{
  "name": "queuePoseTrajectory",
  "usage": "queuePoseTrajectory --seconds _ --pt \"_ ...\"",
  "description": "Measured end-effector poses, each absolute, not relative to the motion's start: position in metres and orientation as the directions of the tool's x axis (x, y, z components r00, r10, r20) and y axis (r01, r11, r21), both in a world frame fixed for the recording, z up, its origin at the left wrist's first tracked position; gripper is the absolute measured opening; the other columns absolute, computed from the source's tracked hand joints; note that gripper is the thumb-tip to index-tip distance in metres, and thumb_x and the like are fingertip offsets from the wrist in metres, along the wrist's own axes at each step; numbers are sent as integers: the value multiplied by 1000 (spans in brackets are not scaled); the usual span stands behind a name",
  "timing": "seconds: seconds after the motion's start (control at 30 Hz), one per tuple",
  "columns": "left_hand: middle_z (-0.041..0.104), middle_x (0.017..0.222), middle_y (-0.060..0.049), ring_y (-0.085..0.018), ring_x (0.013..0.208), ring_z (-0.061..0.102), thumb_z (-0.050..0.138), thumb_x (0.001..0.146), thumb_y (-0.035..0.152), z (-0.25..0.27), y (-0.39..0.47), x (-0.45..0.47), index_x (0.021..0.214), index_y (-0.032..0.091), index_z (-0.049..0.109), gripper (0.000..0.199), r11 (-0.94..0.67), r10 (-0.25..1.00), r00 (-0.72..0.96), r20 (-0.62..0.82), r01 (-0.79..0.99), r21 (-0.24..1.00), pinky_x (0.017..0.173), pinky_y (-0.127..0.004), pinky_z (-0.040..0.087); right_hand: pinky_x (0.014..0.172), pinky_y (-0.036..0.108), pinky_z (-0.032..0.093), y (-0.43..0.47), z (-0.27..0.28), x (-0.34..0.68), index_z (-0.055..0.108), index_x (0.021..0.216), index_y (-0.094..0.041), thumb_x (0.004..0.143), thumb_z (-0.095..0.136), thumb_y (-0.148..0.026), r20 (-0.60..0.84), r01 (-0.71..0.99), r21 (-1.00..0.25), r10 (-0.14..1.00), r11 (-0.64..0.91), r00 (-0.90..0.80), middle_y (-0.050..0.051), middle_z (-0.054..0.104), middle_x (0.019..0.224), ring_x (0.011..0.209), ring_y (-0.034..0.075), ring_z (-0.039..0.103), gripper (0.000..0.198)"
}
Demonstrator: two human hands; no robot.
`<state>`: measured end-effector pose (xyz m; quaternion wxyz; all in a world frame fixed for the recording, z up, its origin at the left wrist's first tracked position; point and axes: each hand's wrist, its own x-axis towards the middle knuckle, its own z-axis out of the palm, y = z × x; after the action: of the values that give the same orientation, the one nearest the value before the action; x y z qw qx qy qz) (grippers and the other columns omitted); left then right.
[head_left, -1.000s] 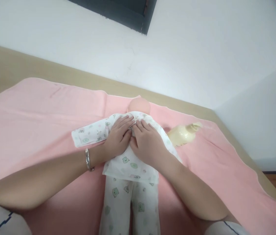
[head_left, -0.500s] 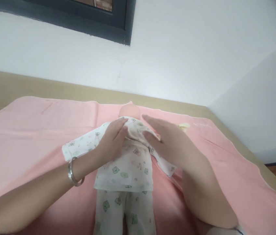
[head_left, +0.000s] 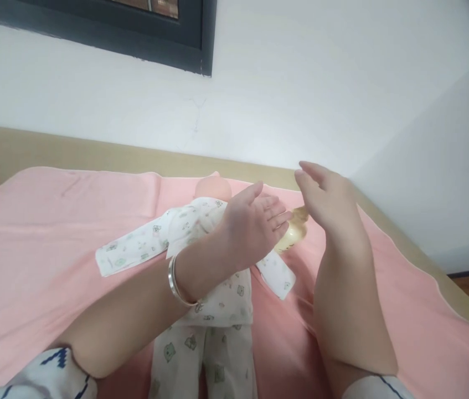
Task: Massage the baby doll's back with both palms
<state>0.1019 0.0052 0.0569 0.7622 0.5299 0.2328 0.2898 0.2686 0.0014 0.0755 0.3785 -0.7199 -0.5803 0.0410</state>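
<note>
A baby doll (head_left: pixel 163 235) in white pyjamas printed with small green and grey animals lies along the middle, its bald head (head_left: pixel 213 188) at the far end. Over its chest hovers my left hand (head_left: pixel 254 224), palm turned toward the camera and fingers apart, holding nothing. To the right, my right hand (head_left: pixel 329 202) is raised clear of the doll with thumb and fingers apart and nothing visible in it. Between the two hands sits a pale yellow, rounded, shiny object (head_left: pixel 291 237), partly hidden by my left fingers; its kind is unclear.
Under the doll spreads a pink blanket (head_left: pixel 51 221) with some creases. A tan surface (head_left: pixel 134 152) shows beyond its edge, against a white wall (head_left: pixel 279 83). A dark window frame (head_left: pixel 176 44) is at the upper left.
Both hands have come off the doll's upper body. My left hand moved right and turned its palm over; my right hand moved right and up, uncovering more of the yellow object.
</note>
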Motion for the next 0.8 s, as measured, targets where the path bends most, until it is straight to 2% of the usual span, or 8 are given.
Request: queuePoseTrajectory --seconds 0.1,0.2,0.3,0.4,0.47,0.53,0.63,0.8 --pt "51 153 -16 -25 145 46 0 97 55 61 3 102 156 6 30 82 358 687 716 -126 -182 916 119 -40 47 93 44 54 3 72 260 70 118 -19 100 38 -49 265 841 -540 942 -31 205 12 72 122 117 32 66 47" --pt "52 152 -19 -27 145 46 9 97 56 60 5 102 154 3 34 82 478 688 706 -168 -266 837 118 -40 49 79 39 51 6 69 251 69 104 -23 101 28 -50 113 904 -414 979 -109 170 11 75 111 103 31 69 49" --pt "55 149 -19 -29 142 50 21 99 55 50 7 99 151 4 41 75 601 676 698 -237 -336 725 119 -40 47 76 41 46 10 67 246 65 94 -26 100 21 -49 34 955 -230 979 -186 199 10 75 108 100 33 68 50" --pt "55 149 -18 -28 139 54 22 101 53 43 6 88 149 6 44 71 664 620 734 -279 -301 684 122 -42 42 73 41 45 12 69 243 63 90 -26 99 20 -47 -25 963 -156 976 -218 217 9 75 100 94 32 68 50" --pt "54 150 -20 -28 138 54 19 102 48 46 1 75 148 4 45 69 684 595 747 -295 -278 675 121 -42 42 76 42 48 14 70 242 67 98 -26 98 23 -45 -51 956 -154 968 -251 246 9 76 103 97 32 69 48" --pt "55 148 -22 -27 138 54 20 104 43 56 -5 59 147 0 45 66 697 607 739 -294 -316 644 120 -40 42 88 46 50 15 70 242 67 119 -27 97 27 -44 -59 941 -170 956 -292 286 10 74 121 113 34 66 49" --pt "61 140 -24 -28 137 56 22 104 40 79 -11 32 146 -1 46 64 666 695 664 -274 -452 593 119 -39 43 107 52 44 18 70 240 55 145 -28 97 33 -48 -69 911 -192 931 -365 358 8 61 146 135 36 55 57" --pt "59 145 -12 -26 138 55 20 104 36 106 -12 -4 156 15 35 58 497 828 550 -109 -631 596 119 -43 41 111 61 42 15 73 235 53 149 -27 96 39 -53 -45 881 -222 907 -417 418 9 57 150 138 41 53 60"
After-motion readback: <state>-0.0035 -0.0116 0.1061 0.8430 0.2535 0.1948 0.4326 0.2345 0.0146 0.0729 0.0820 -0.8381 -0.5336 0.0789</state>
